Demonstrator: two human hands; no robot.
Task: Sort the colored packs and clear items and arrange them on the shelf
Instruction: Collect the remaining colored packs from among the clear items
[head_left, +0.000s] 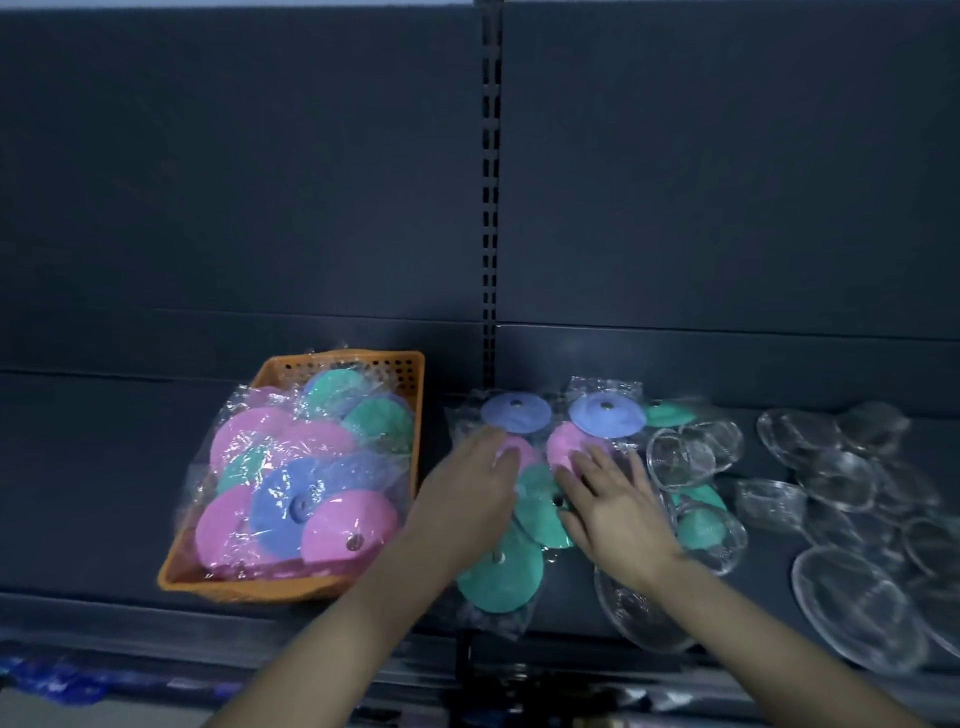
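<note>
Two bare hands are laid flat on clear plastic packs of round colored discs on the dark gray metal shelf (779, 374). The left hand (470, 486) is spread on a pack with a purple, a pink and a green disc (496, 519); its fingers are open and nothing is gripped. The right hand (613, 501) is pressed, fingers open, on the next pack (582, 441), just beside the first; nothing is gripped there either. More packs of pink, green and purple discs (298, 483) are piled in an orange plastic basket (249, 587), which is set on the shelf to the left. Clear round plastic dishes (852, 603) are scattered on the shelf to the right, some touching the packs.
</note>
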